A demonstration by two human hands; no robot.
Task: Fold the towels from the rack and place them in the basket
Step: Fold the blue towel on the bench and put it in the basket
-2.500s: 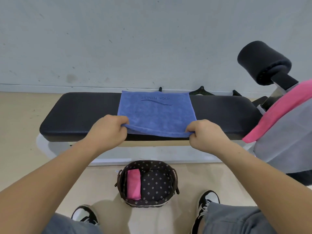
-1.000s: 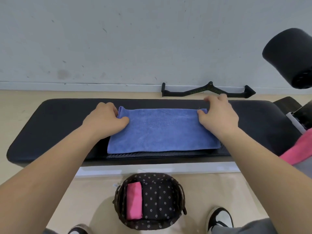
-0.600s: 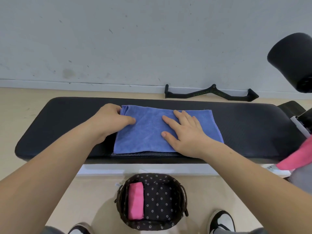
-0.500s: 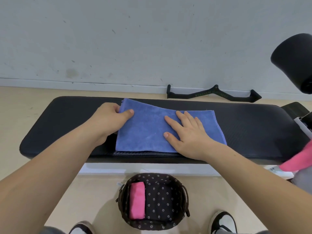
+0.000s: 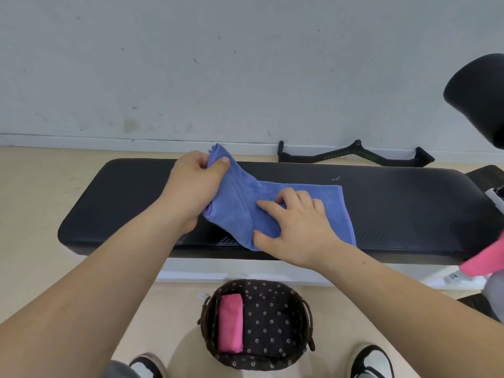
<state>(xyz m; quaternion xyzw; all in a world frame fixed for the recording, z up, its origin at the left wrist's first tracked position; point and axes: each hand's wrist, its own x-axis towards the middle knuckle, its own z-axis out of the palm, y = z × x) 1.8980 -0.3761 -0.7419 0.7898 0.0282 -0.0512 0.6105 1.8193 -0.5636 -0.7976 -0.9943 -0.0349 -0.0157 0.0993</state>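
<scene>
A blue towel [image 5: 331, 207], folded into a strip, lies on the black padded bench [image 5: 395, 211]. My left hand [image 5: 195, 190] grips the towel's left end and holds it lifted off the bench, the cloth bunched between thumb and fingers. My right hand [image 5: 298, 227] rests on the middle of the towel, fingers bent, pressing it down. On the floor below stands a dark dotted basket [image 5: 301, 312] with a folded pink towel [image 5: 231, 321] along its left side.
A pink towel [image 5: 482, 261] and grey cloth hang at the right edge. A black roller pad [image 5: 477, 96] juts in at upper right. A black cable handle [image 5: 354, 155] lies by the wall. My shoes flank the basket.
My left hand has raised the towel's left end off the bench and carried it rightward. My right hand stayed on the towel's middle, its fingers now more bent.
</scene>
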